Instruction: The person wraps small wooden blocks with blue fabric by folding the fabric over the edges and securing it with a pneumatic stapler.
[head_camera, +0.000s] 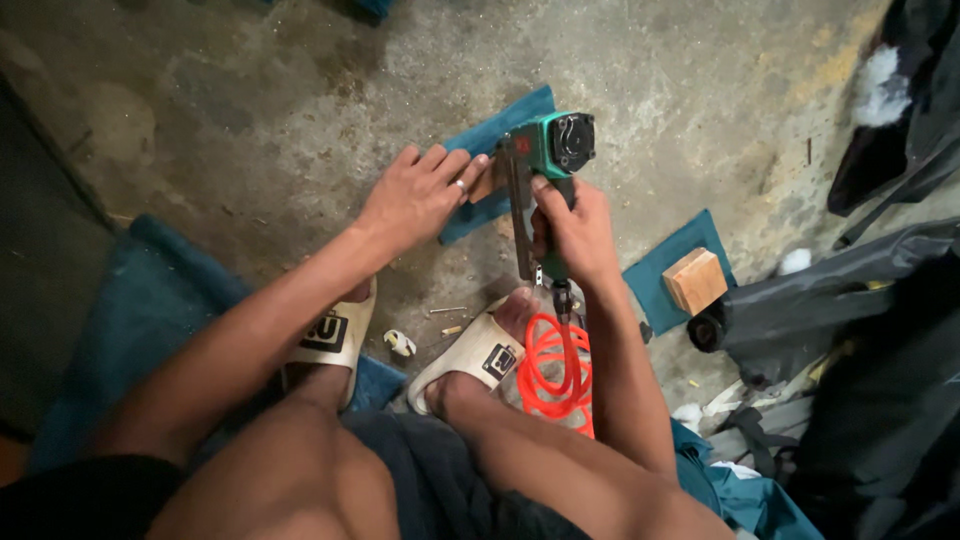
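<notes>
Pressing its nose down, the green pneumatic stapler (545, 170) stands upright over a small wooden block wrapped in teal fabric (492, 170) on the concrete floor (250, 110). The right hand (575, 235) is wrapped tight around the stapler's handle, while the left hand (415, 195) lies flat with fingers spread, just left of the stapler, pinning the fabric and block in place. Judging by this, the step in hand is fixing the fabric to the block, and the next shot looks to call for keeping the cloth taut and the left fingertips out from under the nose. Below the stapler, an orange coiled air hose (555, 370) trails from its handle between the person's sandalled feet (400, 345). To the right of the stapler, well apart, a second wooden block (697, 280) sits on another piece of teal fabric (665, 265), still unwrapped. Further right of the stapler lie dark fabric heaps (860, 330).
</notes>
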